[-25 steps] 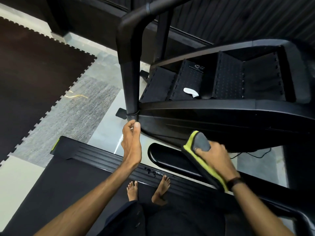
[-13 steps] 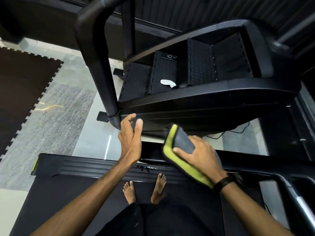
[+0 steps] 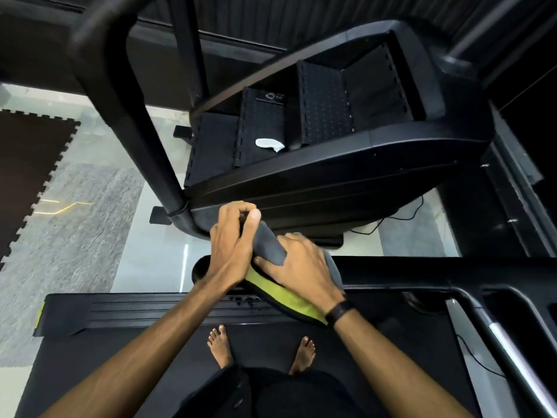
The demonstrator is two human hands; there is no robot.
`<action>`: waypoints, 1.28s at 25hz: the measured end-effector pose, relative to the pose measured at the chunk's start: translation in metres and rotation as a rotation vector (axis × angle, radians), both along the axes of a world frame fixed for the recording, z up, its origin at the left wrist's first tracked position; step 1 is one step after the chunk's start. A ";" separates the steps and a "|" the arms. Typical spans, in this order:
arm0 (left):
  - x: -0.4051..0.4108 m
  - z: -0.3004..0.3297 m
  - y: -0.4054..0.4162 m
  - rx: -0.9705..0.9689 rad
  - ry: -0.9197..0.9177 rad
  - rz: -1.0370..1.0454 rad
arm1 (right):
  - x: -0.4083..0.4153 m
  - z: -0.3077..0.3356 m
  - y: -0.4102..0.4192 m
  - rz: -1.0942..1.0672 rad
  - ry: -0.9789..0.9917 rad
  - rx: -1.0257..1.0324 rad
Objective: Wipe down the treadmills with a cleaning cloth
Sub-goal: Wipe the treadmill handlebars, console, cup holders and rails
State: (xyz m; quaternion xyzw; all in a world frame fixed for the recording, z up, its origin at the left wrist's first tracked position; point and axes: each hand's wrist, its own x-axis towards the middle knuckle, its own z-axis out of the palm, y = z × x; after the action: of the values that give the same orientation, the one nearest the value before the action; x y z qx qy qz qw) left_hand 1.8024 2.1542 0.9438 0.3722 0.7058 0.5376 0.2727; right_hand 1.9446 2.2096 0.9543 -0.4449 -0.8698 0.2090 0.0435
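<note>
Your cleaning cloth [image 3: 271,245], grey with a yellow-green underside, sits between both hands just below the front edge of the black treadmill console [image 3: 331,182]. A white scrap [image 3: 269,144] lies in one console tray; the handrail post [image 3: 135,122] stands at left, your bare feet on the belt [image 3: 120,357]. Half a second ago your left hand [image 3: 232,251] hovered apart; now its curled fingers pinch the cloth's top end. Your right hand [image 3: 304,267] grips the cloth from above.

My view is dim and soft. Pale light gleams off the glossy floor [image 3: 156,260] in a bright streak, my hands and arms are evenly lit, and straight bars bow near the wide-angle edges.
</note>
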 end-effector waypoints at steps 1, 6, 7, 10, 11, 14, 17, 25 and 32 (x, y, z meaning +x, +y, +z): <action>0.008 0.000 0.006 -0.005 0.006 -0.015 | 0.029 0.005 0.006 -0.017 -0.021 0.034; 0.058 0.007 0.024 -0.025 0.023 -0.027 | 0.134 0.001 0.129 -0.364 -0.416 -0.244; 0.068 0.008 0.026 -0.037 0.021 -0.013 | 0.128 -0.005 0.140 -0.338 -0.469 -0.295; 0.104 0.011 0.038 -0.059 0.067 0.013 | 0.085 -0.023 0.129 -0.121 -0.442 -0.271; 0.115 0.011 0.044 -0.061 0.091 0.022 | 0.074 -0.022 0.116 -0.059 -0.357 -0.220; 0.140 0.010 0.065 -0.068 0.146 0.078 | 0.103 -0.005 0.078 0.074 -0.053 -0.039; 0.159 0.008 0.073 -0.032 0.160 0.123 | 0.190 0.008 0.091 -0.014 0.007 0.065; 0.183 0.021 0.073 -0.076 0.163 0.065 | 0.193 -0.027 0.194 -0.144 -0.495 -0.296; 0.209 0.018 0.119 -0.154 0.190 -0.159 | 0.242 0.006 0.118 -0.123 -0.072 0.080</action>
State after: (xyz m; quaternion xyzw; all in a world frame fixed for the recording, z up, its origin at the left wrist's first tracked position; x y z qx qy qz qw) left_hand 2.0115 2.2731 0.9618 0.4540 0.7358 0.4209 0.2744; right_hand 2.1871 2.3274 0.9607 -0.5026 -0.8494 0.1550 0.0425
